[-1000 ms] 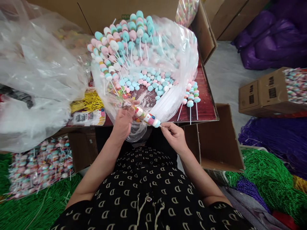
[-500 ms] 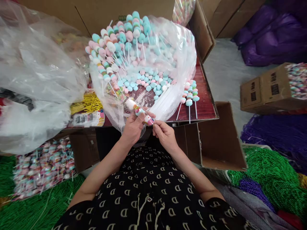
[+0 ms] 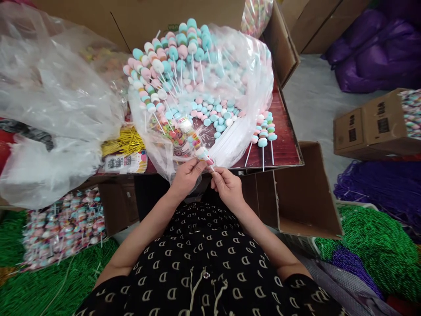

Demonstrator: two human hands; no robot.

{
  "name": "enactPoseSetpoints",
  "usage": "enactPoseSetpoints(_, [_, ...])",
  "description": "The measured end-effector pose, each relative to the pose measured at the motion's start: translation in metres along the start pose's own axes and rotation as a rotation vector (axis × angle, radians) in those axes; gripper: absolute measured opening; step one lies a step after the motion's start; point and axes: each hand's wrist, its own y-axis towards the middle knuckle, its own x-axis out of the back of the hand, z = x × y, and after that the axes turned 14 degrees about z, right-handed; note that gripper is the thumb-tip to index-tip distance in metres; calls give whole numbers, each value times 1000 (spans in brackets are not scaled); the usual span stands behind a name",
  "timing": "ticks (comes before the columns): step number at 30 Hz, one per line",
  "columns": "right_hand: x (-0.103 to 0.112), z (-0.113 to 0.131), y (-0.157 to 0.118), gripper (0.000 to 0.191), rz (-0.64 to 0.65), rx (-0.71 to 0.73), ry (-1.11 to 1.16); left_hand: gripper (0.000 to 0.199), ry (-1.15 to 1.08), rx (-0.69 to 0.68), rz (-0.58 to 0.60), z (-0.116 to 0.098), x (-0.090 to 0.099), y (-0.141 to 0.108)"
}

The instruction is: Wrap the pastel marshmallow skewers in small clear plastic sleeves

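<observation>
A candy skewer (image 3: pixel 194 139) in a clear printed wrapper slants up and left from between my hands. Its lower end, at the wrapper's mouth, is pinched by my left hand (image 3: pixel 187 179). My right hand (image 3: pixel 227 186) is closed on the white stick just below the wrapper. Behind them, a big clear bag (image 3: pixel 243 57) lies open, with many pastel candy skewers (image 3: pixel 182 52) piled at its rim. Loose pink, blue and white candies (image 3: pixel 213 117), colourful ring candies (image 3: pixel 176 139) and a bundle of white sticks (image 3: pixel 232 140) lie in it.
On the red table (image 3: pixel 286 140), three skewers (image 3: pixel 262 137) lie at right. Yellow twist ties (image 3: pixel 123 141) and printed wrappers (image 3: pixel 130 162) lie at left. An open cardboard box (image 3: pixel 304 193) stands below right. A pack of wrapped skewers (image 3: pixel 66 228) rests at lower left.
The wrapped skewer now points more upward, and my left hand has slid down to its lower end. More white stick shows at my right hand. The whole view has shifted slightly.
</observation>
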Motion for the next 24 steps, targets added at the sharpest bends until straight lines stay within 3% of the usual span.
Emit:
enactPoseSetpoints(5, [5,0,5,35,-36,80,-178,37,251,-28,8,-8,5,-2])
enactPoseSetpoints(11, [-1,-5,15,45,29,183,-282,38,390,-84,48,-9,4,-1])
enactPoseSetpoints(16, [-8,-11,18,43,-51,303,-323,42,55,-15,64,-3,10,-2])
enactPoseSetpoints(20, [-11,-14,17,41,-71,337,-353,48,-317,-65,-45,-10,17,2])
enactPoseSetpoints(24, [-14,-14,14,39,-60,332,-381,44,-563,-18,32,-26,10,9])
